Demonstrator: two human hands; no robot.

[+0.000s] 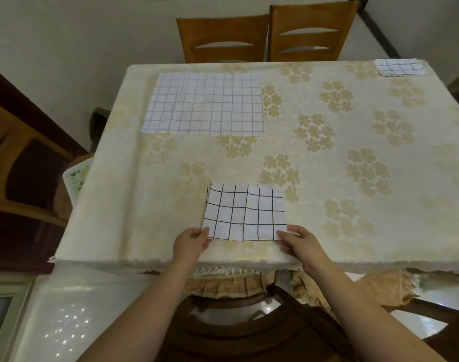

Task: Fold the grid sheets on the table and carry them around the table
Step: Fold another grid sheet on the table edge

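Observation:
A small folded white sheet with a black grid (pixel 245 211) lies near the front edge of the table (pixel 327 231). My left hand (pixel 190 244) pinches its near left corner, and my right hand (pixel 297 242) pinches its near right corner. A larger grid sheet (pixel 205 104) lies spread flat at the far left of the table. A small folded stack of grid sheets (pixel 399 67) rests at the far right corner.
The table wears a cream cloth with tan flower prints. Two wooden chairs (pixel 265 35) stand behind the far edge. A dark chair (pixel 249 322) sits tucked in just below my arms. A dark wooden cabinet (pixel 22 178) stands at the left.

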